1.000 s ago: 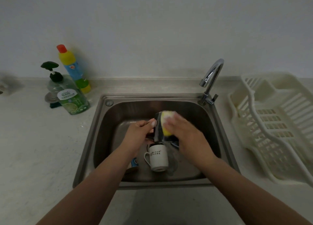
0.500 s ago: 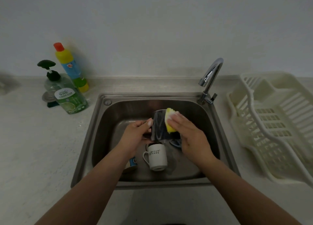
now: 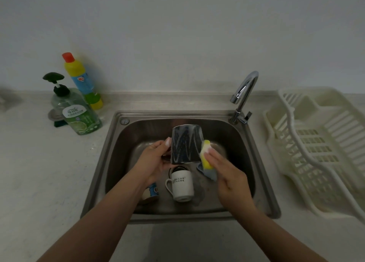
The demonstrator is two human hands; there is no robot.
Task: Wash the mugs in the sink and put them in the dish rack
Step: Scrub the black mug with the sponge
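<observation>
- The counter [image 3: 39, 182], pale and speckled, fills the lower part of the frame and runs up to a plain wall.
- The steel sink [image 3: 262, 182] is set at centre frame, with a chrome faucet [image 3: 244, 92] at its upper right corner.
- The cream dish rack [image 3: 316, 147] is seen on the counter at the right edge of the frame; no mug is seen in it.
- A green soap dispenser [image 3: 79, 113] and, just behind it, a yellow bottle [image 3: 79, 78] with a red cap are placed at upper left.
- The dark mug [image 3: 185, 144] is held above the sink basin, base uppermost, its wall streaked with suds.
- The left hand [image 3: 156, 161] is curled round the handle side of the dark mug, so that the grip is closed on it.
- The right hand [image 3: 229, 175] is closed on a yellow sponge [image 3: 206, 155], which is pressed against the right wall of the dark mug.
- A white mug [image 3: 182, 184] with dark lettering lies tilted on the sink floor, below the dark mug.
- A blue-printed mug [image 3: 151, 191] is partly hidden under the left forearm.
</observation>
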